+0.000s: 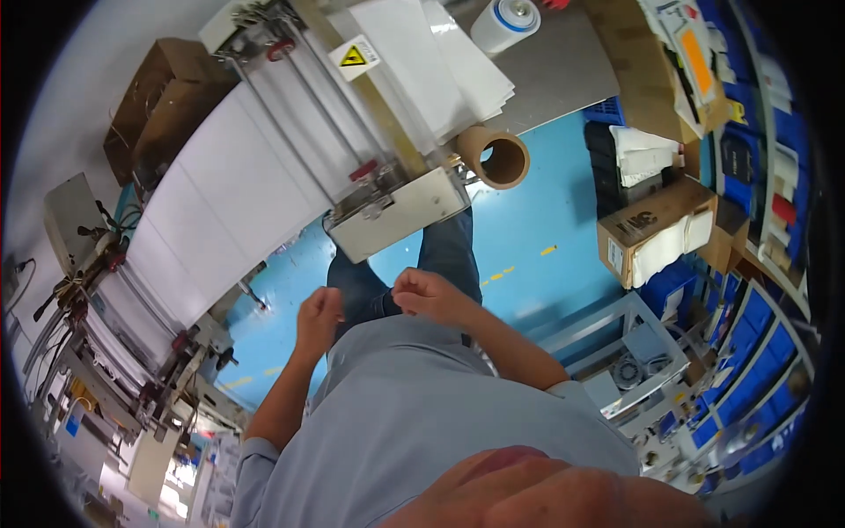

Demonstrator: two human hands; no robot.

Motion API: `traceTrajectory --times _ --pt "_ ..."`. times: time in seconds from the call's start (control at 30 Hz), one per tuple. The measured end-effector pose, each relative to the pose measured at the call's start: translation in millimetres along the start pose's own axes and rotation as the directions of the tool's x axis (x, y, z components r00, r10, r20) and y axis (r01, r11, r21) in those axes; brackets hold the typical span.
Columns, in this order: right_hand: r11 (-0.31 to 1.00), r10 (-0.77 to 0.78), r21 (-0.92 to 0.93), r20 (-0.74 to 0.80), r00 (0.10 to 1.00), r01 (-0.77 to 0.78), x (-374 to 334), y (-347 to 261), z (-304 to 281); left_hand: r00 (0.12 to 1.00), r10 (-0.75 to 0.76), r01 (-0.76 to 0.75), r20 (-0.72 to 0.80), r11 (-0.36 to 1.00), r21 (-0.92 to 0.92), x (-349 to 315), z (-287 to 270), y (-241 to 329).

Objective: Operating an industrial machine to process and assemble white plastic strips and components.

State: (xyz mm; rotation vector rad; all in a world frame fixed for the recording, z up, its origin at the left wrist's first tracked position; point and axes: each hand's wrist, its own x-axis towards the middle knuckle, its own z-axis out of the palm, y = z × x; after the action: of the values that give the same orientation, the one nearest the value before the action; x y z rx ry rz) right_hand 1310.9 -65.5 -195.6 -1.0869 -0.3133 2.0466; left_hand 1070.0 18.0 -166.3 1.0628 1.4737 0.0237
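Both of my hands are raised in front of my waist, a short gap apart. The fingers of my left hand point(319, 319) are curled in, above my left thigh. My right hand point(428, 295) is closed too, its thumb side turned toward the left one. If anything is in them, it is hidden or too small to make out. Just beyond them is the pale metal end block point(400, 220) of a roller machine, touched by neither hand. White sheet material point(238, 189) runs leftward from the rollers. Near the block's right end, a brown cardboard tube point(508, 162) juts over the table edge.
White sheets point(440, 66) and a white canister with a blue ring point(504, 26) are on the grey tabletop point(559, 75). An open carton point(651, 227) stands at right, near shelves of blue bins point(748, 352). A metal frame point(647, 356) stands at lower right on the blue floor point(550, 207).
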Motion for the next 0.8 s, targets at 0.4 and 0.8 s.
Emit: traceTrajectory --times 0.4,0.8 --pt "0.994 0.110 0.042 -0.454 0.884 -0.102 -65.3 -48.7 -279.8 0.814 -0.287 0.411 -0.505 0.899 0.153 48.7 -25.7 -47.4" --pt "0.999 0.027 -0.014 -0.589 0.808 -0.044 16.4 -83.9 -324.5 0.705 -0.365 0.485 -0.608 0.874 0.038 62.4 -12.6 -57.1"
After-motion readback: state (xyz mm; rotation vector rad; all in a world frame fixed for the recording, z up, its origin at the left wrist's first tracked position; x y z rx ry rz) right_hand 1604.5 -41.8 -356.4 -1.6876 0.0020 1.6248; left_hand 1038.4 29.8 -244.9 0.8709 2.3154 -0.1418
